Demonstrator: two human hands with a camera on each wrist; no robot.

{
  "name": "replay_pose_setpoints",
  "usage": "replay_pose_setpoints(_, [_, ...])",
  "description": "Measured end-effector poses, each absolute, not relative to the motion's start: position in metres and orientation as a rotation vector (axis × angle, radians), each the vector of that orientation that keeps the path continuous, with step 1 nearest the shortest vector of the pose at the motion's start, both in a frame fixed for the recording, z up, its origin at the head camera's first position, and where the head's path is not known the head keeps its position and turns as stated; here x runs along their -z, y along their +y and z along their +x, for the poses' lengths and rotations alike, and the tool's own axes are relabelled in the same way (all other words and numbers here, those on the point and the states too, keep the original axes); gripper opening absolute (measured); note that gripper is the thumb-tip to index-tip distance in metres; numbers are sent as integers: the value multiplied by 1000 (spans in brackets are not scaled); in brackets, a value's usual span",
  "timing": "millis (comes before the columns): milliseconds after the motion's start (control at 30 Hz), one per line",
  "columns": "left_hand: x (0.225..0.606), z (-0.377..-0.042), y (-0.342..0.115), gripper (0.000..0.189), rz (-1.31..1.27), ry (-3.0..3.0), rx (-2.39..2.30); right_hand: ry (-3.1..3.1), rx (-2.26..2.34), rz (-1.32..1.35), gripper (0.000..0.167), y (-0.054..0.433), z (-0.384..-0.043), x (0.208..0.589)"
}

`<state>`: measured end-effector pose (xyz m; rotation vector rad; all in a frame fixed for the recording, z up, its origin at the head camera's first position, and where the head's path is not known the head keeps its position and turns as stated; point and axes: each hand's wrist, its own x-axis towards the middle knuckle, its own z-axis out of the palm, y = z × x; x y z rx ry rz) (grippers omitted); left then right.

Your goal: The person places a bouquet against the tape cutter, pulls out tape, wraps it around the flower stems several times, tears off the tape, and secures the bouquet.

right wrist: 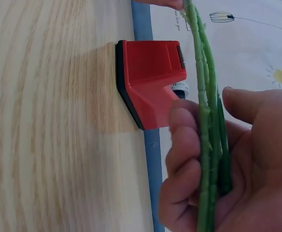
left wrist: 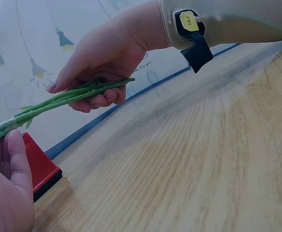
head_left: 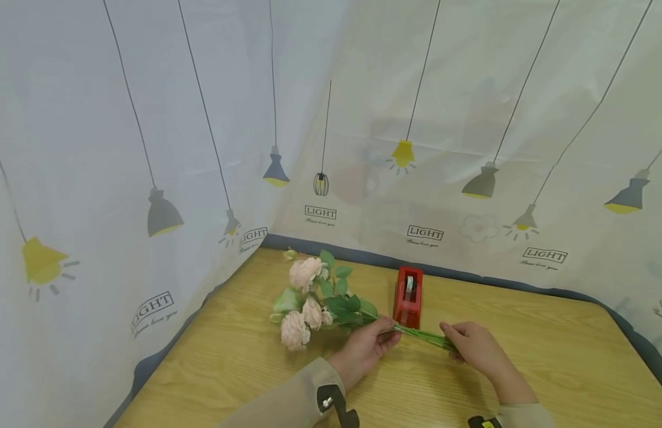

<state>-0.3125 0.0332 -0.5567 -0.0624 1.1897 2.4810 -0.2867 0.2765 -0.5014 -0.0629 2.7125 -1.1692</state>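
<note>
A bunch of pale pink flowers (head_left: pixel 305 273) with green leaves lies slantwise above the table, blooms to the left. My left hand (head_left: pixel 363 352) pinches the stems just below the leaves. Clear tape (left wrist: pixel 6 124) appears wrapped round the stems beside the left fingers in the left wrist view. Toward the cut ends, my right hand (head_left: pixel 478 351) holds the green stems (right wrist: pixel 208 111), its fingers curled round them. Just behind the stems stands a red tape dispenser (head_left: pixel 408 297) with a roll of tape in it; the right wrist view shows its serrated cutter.
The wooden table (head_left: pixel 550 351) reaches back to a dark blue edge along the wall. A pale curtain (head_left: pixel 363 119) printed with hanging lamps covers the back and left sides. Straps with black mounts (head_left: pixel 331 399) sit on the wrists.
</note>
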Motion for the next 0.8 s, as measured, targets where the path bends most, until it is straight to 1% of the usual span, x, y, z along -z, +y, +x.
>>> replay_pose_setpoints(100, [557, -312, 33, 19, -58, 1215, -2468, 2642, 1197, -1, 60, 276, -286, 503])
replay_pose_setpoints(167, [558, -312, 32, 20, -54, 1234, -2455, 2601, 1184, 28, 58, 276, -285, 504])
replay_pose_setpoints(433, [555, -309, 32, 17, -90, 1288, -2406, 2659, 1015, -72, 47, 272, -281, 502])
replay_pose_setpoints(500, [554, -307, 32, 15, -67, 1316, -2389, 2676, 994, -78, 45, 270, -281, 500])
replay_pose_setpoints(600, [551, -304, 34, 14, 19, 1384, -2351, 2616, 1056, -174, 43, 268, -281, 499])
replay_pose_setpoints(700, [548, -301, 36, 14, 96, 1437, -2331, 2458, 1186, -282, 47, 270, -282, 501])
replay_pose_setpoints(800, [546, -300, 37, 16, 80, 1443, -2340, 2291, 1250, -310, 57, 272, -282, 506])
